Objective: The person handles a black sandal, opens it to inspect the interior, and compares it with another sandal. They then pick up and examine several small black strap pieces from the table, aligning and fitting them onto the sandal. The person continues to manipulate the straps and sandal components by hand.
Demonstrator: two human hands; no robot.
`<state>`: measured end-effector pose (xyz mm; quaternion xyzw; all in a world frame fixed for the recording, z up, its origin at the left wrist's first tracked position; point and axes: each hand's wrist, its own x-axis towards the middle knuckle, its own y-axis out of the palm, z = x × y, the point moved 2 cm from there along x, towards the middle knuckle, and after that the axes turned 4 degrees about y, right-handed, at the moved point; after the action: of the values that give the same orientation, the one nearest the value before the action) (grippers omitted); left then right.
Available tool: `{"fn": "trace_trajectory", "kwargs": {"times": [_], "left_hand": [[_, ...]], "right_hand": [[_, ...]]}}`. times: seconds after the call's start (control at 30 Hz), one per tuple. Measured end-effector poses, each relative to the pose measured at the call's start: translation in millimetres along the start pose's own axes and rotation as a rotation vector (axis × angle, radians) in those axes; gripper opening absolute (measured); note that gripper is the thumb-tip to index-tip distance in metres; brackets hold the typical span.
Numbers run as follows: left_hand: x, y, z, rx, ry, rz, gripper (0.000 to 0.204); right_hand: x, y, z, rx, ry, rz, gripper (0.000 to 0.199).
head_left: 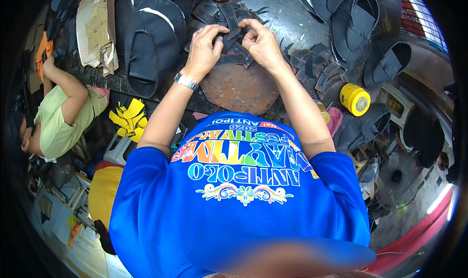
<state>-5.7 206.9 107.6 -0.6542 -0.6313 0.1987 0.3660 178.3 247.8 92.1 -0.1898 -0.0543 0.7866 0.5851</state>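
A: How are the hands placed?

B: The left hand (204, 49), with a silver metal wristwatch (186, 81) worn at its wrist, is held with the fingers bent, its index fingertip set at the left edge of a dark, flat strap piece with reddish edging (228, 17). The right hand (262, 43) is set at the opposite edge, its index finger and thumb curved toward each other.

A: Is the strap piece pinched?

B: That cannot be told for either hand; whatever is done beneath the fingertips is hidden.

A: And where is it?

B: Between the two hands, beyond a round, worn brown board (239, 90). Similar dark, red-edged straps (234, 59) are seen at the board's far rim.

A: What is found farther out?

B: On the dark, glossy tabletop (287, 28), black slipper-shaped footwear pieces (141, 58) are laid to the left, and more black footwear (358, 24) is spread to the right. A round yellow plastic tub (355, 100) is seen beyond the right forearm. At the far left, an open cardboard box (84, 29) is filled with brown pieces, and a co-worker in a pale green shirt (66, 117) is seen beside the table.
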Motion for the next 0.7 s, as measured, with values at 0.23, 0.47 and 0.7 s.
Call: {"fn": "trace_trajectory", "kwargs": {"times": [0.23, 0.47, 0.7], "left_hand": [[55.4, 42.9, -31.8, 0.013, 0.428, 0.048, 0.057], [45.8, 62.5, -2.3, 0.414, 0.395, 0.365, 0.055], [32.7, 34.1, 10.9, 0.461, 0.337, 0.448, 0.05]], "right_hand": [[-8.8, -32.7, -10.2, 0.399, -0.073, -0.347, 0.024], [-49.0, -109.7, -20.0, 0.224, -0.053, -0.467, 0.035], [-91.4, -101.9, -27.3, -0.112, 0.145, -0.322, 0.035]]}}
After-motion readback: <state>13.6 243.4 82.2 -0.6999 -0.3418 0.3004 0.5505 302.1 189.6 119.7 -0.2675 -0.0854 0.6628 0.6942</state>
